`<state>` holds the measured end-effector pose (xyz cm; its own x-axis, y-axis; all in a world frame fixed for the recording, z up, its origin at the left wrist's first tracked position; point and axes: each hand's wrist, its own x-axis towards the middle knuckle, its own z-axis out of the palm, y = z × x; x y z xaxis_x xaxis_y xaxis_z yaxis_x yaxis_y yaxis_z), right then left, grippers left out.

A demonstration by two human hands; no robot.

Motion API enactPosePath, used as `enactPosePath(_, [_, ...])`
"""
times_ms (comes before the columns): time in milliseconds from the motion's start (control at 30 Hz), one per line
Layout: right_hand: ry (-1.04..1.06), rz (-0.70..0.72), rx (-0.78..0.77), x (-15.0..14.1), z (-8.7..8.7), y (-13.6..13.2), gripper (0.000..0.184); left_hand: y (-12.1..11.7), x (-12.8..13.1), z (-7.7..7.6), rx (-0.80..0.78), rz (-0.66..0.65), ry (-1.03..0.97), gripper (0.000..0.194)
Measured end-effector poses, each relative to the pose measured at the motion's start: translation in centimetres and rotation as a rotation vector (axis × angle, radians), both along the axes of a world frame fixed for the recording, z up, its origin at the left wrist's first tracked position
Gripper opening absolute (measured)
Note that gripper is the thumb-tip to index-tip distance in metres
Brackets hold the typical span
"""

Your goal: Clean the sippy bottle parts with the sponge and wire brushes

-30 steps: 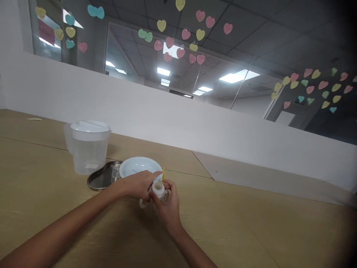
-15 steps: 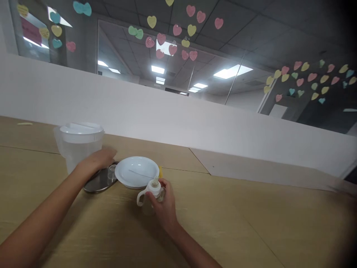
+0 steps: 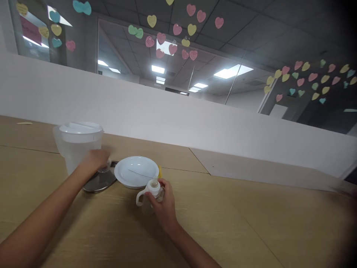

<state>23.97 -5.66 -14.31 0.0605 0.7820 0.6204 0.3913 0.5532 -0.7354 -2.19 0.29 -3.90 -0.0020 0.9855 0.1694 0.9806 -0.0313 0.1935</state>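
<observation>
A: What's hidden?

B: The left hand (image 3: pixel 97 159) is blurred. Its fingers close on a clear cap (image 3: pixel 104 169), but mostly I see just the rim, above the metal tray (image 3: pixel 99 182). That arm also covers part of the tray and the lower front of the lidded pitcher (image 3: pixel 74 150).

A: And the right hand (image 3: pixel 166 206)?

B: Wrapped around the bottle (image 3: pixel 147 204), just in front of the white bowl (image 3: pixel 136 183). 1 white handle shows clearly; the fingers block the far side. I can't tell if the base touches the counter (image 3: pixel 237 223).

A: Anything else unclear?

B: A yellow thing (image 3: pixel 160 171), mostly behind the bowl and right hand. Also a thin rod (image 3: pixel 141 174) in the bowl, its near end lost behind the bottle's teat.

A: Farther back?

B: A pale strip (image 3: pixel 24 123) lies far left, before the white wall (image 3: pixel 167 115).
</observation>
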Motion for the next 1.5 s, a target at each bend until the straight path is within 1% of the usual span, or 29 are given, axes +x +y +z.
enactPosePath(33, [-0.003, 0.003, 0.0, 0.0, 0.0, 0.0, 0.038, -0.8, 0.2, 1.1, 0.023, 0.034, 0.032, 0.03])
enactPosePath(67, [-0.005, 0.004, 0.001, 0.0, 0.0, 0.0, 0.038, -1.8, 0.7, 2.1, 0.058, 0.038, 0.054, 0.035])
enactPosePath(133, [-0.006, 0.005, 0.008, 0.0, 0.0, 0.0, 0.038, -3.7, 2.2, 3.9, 0.133, -0.022, 0.057, 0.048])
enactPosePath(167, [-0.006, 0.006, 0.009, 0.0, 0.1, 0.0, 0.038, -4.6, 3.2, 4.4, 0.18, -0.113, -0.01, 0.053])
enactPosePath(233, [-0.007, 0.006, 0.006, 0.0, 0.1, 0.0, 0.039, -6.1, 5.4, 4.8, 0.18, -0.321, -0.159, 0.055])
enactPosePath(267, [-0.007, 0.007, 0.003, 0.0, 0.0, 0.0, 0.04, -6.5, 6.4, 4.6, 0.163, -0.404, -0.193, 0.055])
enactPosePath(333, [-0.005, 0.015, 0.001, 0.0, 0.0, 0.0, 0.041, -6.9, 8.2, 3.7, 0.121, -0.506, -0.194, 0.052])
enactPosePath(400, [0.01, 0.034, -0.002, -0.1, 0.0, 0.0, 0.044, -6.7, 9.4, 2.7, 0.087, -0.551, -0.162, 0.052])
enactPosePath(467, [0.03, 0.055, -0.013, -0.1, -0.1, 0.0, 0.048, -6.3, 9.9, 1.8, 0.05, -0.584, -0.133, 0.052])
enactPosePath(567, [0.029, 0.063, 0.003, 0.0, -0.2, -0.1, 0.052, -5.9, 10.0, 1.2, 0.006, -0.615, -0.122, 0.048])
enactPosePath(700, [-0.054, 0.092, 0.068, 0.3, -0.1, -0.2, 0.037, -5.9, 9.8, 1.1, -0.03, -0.615, -0.163, 0.047])
enactPosePath(800, [-0.078, 0.091, 0.066, 0.4, 0.1, -0.3, 0.029, -5.7, 9.8, 1.0, -0.053, -0.619, -0.184, 0.048])
enactPosePath(1033, [-0.052, 0.06, 0.046, 0.3, 0.1, -0.4, 0.03, -5.5, 9.9, 1.0, -0.068, -0.62, -0.227, 0.052])
enactPosePath(1167, [-0.027, 0.052, 0.025, 0.2, 0.0, -0.4, 0.03, -5.5, 10.0, 1.0, -0.055, -0.642, -0.238, 0.047])
enactPosePath(1367, [-0.012, 0.06, 0.019, 0.1, -0.1, -0.3, 0.032, -5.3, 9.8, 1.0, -0.024, -0.705, -0.198, 0.036])
enactPosePath(1500, [-0.002, 0.048, 0.035, 0.1, -0.3, -0.1, 0.032, -5.1, 9.6, 0.9, -0.037, -0.703, -0.206, 0.042])
